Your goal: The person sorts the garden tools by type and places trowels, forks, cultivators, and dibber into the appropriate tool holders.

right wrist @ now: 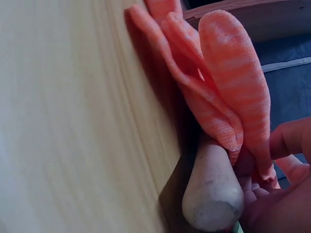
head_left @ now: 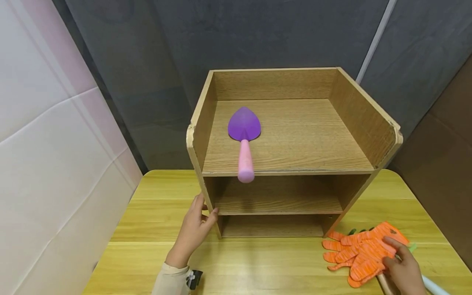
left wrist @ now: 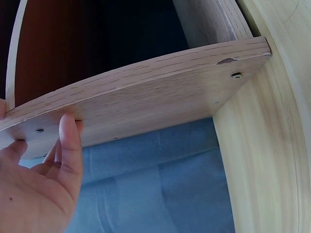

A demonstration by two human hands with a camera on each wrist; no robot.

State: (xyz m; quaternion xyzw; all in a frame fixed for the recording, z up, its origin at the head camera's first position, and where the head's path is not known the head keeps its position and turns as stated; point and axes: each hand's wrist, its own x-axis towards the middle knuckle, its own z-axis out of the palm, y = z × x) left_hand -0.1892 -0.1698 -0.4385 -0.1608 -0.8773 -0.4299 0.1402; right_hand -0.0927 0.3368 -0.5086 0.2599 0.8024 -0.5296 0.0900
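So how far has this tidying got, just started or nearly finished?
Early, I'd judge. Done: a purple trowel with a pink handle lies on the top tier of the wooden shelf unit. In hand: the left hand touches the unit's side panel; the right hand rests on the orange knitted gloves on the yellow table, a pale wooden handle beneath them. Left: the gloves.

Purple-bladed, pink-handled trowel (head_left: 244, 139); orange striped gloves (head_left: 363, 252); brown wood-grain shelf (head_left: 368, 123); yellow wood-grain desk (head_left: 258, 266); pale wooden handle (right wrist: 212, 194).
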